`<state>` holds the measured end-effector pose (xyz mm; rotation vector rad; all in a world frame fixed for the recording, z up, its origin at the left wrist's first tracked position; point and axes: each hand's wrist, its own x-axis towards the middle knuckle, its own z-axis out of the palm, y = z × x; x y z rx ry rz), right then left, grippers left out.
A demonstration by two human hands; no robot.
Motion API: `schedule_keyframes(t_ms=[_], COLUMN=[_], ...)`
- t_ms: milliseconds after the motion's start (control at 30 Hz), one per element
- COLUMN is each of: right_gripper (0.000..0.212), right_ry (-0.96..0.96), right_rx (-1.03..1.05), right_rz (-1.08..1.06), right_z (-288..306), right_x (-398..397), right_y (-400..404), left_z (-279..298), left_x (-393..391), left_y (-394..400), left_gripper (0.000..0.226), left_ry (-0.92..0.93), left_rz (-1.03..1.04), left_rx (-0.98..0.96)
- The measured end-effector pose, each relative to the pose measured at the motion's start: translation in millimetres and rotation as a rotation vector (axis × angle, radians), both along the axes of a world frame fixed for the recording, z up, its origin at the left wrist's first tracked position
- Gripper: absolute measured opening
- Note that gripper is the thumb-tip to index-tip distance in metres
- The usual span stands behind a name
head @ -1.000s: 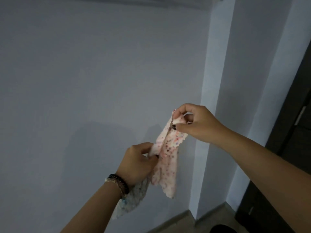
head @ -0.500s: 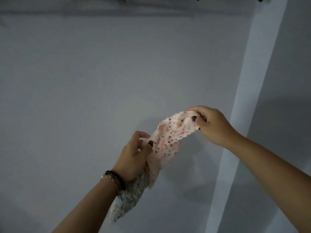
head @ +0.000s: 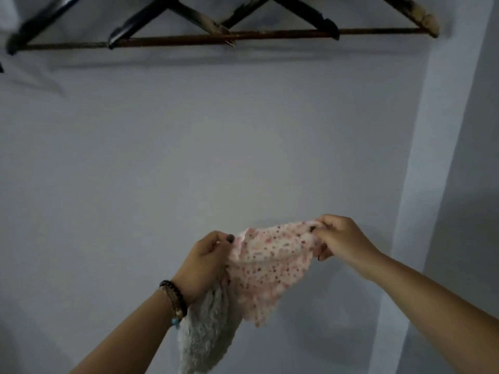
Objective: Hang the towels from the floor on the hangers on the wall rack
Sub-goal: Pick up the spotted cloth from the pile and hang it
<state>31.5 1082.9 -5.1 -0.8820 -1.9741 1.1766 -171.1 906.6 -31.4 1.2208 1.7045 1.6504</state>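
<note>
While hangers (head: 221,25) hang well above, both hands (head: 270,255) pinch the spotted towel's (head: 270,268) edge.

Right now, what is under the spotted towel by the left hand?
A grey fluffy towel hangs below the left hand, beside the spotted towel. The hand hides its top, so how it is gripped is unseen.

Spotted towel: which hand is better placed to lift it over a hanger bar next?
Probably the right hand. It pinches only the spotted towel by a top corner and sits slightly higher, below the hangers. The left hand also grips a grey towel hanging beneath it.
</note>
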Motion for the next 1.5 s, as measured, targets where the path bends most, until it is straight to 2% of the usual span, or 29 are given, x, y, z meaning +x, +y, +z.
schedule_keyframes(t_ms=[33, 67, 133, 200, 233, 300, 333, 367, 433, 467, 500, 600, 700, 867, 967, 1033, 1067, 1100, 1200, 1267, 1367, 1500], right_gripper=[0.003, 0.006, 0.018, 0.016, 0.014, 0.008, 0.008, 0.011, 0.017, 0.018, 0.017, 0.019, 0.015, 0.014, 0.011, 0.015, 0.024, 0.031, 0.038, 0.039, 0.035, 0.031], right_ry=[-0.073, -0.15, -0.243, -0.138, -0.004, 0.302, 0.321, 0.209, -0.219, -0.327, -0.333, -0.128, 0.026, 0.076, 0.003, -0.148, -0.163, -0.136, -0.016, -0.024, 0.013, -0.01], right_rx=[0.101, 0.209, 0.43, 0.598, 0.666, 0.769, 0.808, 0.816, 0.697, 0.607, 0.539, 0.373, 0.155, 0.007, 0.113, 0.389, 0.495, 0.517, 0.28, 0.185, 0.069, 0.004], right_rz=[0.002, 0.001, -0.035, -0.126, -0.185, -0.26, -0.229, -0.157, 0.015, 0.05, 0.035, -0.065, -0.063, -0.032, -0.159, -0.321, -0.339, -0.275, 0.221, 0.43, 0.507, 0.578], right_z=[0, 3, 13, 29, 37, 47, 48, 46, 33, 24, 17, 8, 12, 13, 16, 22, 26, 29, 41, 42, 42, 35], right_x=[-5, -8, -11, -8, -4, 4, 7, 9, 10, 11, 14, 24, 27, 28, 31, 27, 22, 14, -17, -35, -50, -52], right_y=[-3, -5, -5, -5, -6, -11, -12, -10, -7, -3, 3, 11, 11, 10, 14, 13, 8, 1, -32, -48, -59, -69], left_z=[2, 4, 13, 25, 31, 37, 38, 36, 24, 18, 12, 6, 8, 20, 30, 38, 42, 47, 61, 67, 70, 69], left_x=[-1, -3, -6, -8, -6, -6, -5, -5, -4, -7, -10, -22, -27, -24, -24, -20, -16, -11, 4, 10, 13, 8], left_y=[1, 2, 5, 6, 4, 2, 2, 4, 9, 12, 13, 12, 7, 1, -5, -9, -9, -9, -7, -6, -12, -30], left_gripper=[0.022, 0.028, 0.046, 0.052, 0.044, 0.018, 0.014, 0.022, 0.036, 0.038, 0.039, 0.039, 0.045, 0.031, 0.027, 0.027, 0.031, 0.037, 0.049, 0.039, 0.023, 0.02], left_ry=[-0.007, 0.043, 0.319, 0.562, 0.597, 0.547, 0.552, 0.627, 0.768, 0.724, 0.626, 0.316, 0.132, 0.1, 0.038, 0.096, 0.155, 0.226, 0.433, 0.513, 0.618, 0.637], left_rz=[-0.05, -0.073, -0.036, 0.079, 0.117, 0.123, 0.097, 0.058, -0.041, -0.059, -0.055, -0.004, -0.022, -0.025, 0.005, 0.008, 0.005, 0.002, -0.006, -0.014, 0.015, 0.031], left_rx=[-0.029, -0.08, -0.177, -0.073, 0.069, 0.328, 0.319, 0.196, -0.18, -0.273, -0.276, -0.174, -0.149, -0.081, 0.005, 0.033, 0.033, 0.026, 0.013, 0.012, 0.007, 0.028])
